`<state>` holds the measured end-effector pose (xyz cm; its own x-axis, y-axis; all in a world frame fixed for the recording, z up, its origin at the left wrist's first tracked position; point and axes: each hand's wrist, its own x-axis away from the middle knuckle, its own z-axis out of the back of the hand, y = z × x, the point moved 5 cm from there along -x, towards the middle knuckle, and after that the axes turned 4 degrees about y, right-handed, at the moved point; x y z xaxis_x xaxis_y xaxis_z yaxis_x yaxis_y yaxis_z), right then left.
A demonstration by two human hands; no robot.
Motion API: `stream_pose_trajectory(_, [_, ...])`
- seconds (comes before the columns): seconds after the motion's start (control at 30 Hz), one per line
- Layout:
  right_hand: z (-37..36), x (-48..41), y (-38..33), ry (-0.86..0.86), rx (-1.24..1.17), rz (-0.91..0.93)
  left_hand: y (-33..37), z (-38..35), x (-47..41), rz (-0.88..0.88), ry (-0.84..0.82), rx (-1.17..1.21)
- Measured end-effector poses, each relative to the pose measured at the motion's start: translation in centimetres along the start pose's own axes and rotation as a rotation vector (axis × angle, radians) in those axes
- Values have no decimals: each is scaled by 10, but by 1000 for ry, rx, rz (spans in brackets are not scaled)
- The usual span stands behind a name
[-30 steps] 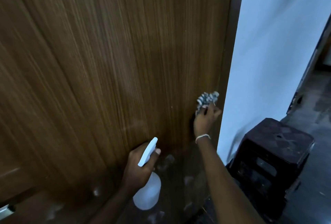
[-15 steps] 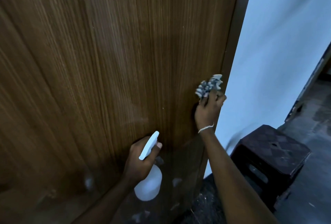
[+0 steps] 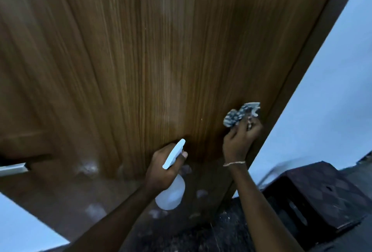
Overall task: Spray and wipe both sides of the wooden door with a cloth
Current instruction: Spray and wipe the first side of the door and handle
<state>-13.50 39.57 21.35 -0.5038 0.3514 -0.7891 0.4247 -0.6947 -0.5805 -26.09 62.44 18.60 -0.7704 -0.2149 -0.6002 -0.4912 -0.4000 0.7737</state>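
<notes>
Door (image 3: 161, 60): wooden, cloth (image 3: 240, 115) pressed against it
Right hand (image 3: 240, 141): fingers bunch cloth
Left hand (image 3: 163, 168): fingers grip spray bottle (image 3: 171, 192)

the wooden door (image 3: 161, 50), blurred, runs off the top edge; the left hand (image 3: 162, 169) covers the neck of the spray bottle (image 3: 171, 196).

Cloth (image 3: 240, 115) and spray bottle (image 3: 171, 195) have risen up the door (image 3: 161, 50)
</notes>
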Motion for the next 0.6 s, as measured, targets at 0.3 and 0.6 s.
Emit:
stream_pose_trajectory(0.3, [27, 34, 56, -330, -28, -558, 24, 37, 15, 100, 75, -42])
stream_pose_trajectory(0.6, [28, 32, 65, -369, 62, -533, 26, 65, 48, 68, 85, -126])
